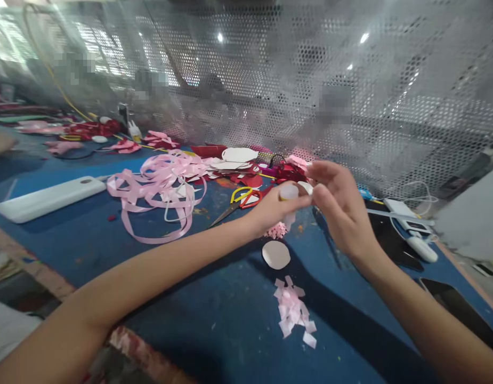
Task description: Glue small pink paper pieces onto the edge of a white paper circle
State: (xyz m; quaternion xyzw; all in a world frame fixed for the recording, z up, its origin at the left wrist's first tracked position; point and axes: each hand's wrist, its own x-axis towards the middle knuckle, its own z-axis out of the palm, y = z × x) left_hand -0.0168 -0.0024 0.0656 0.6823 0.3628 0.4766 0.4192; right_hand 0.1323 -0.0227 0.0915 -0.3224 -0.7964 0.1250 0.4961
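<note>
My left hand (pixel 276 205) is closed around a small whitish bottle (pixel 289 192), partly hidden by the fingers. At the fingertips is a small white piece (pixel 306 187); whether it belongs to the bottle I cannot tell. My right hand (pixel 342 208) is curled, its thumb and fingertips closing in at that piece. Below the hands lies a pale round disc (pixel 276 255), with a cluster of pink bits (pixel 276 230) just behind it. Nearer to me is a loose pile of pink ribbon squares (pixel 292 308). Scissors (pixel 238 202) with yellow and red handles lie left of my left hand.
Tangled pink ribbon (pixel 162 186) and a long white-handled tool (pixel 50 197) lie on the left. White cut-outs (pixel 236 160) and red pieces are heaped behind. On the right are a dark phone (pixel 462 309) and a white device (pixel 422 249). A perforated metal screen (pixel 250 80) backs the blue table.
</note>
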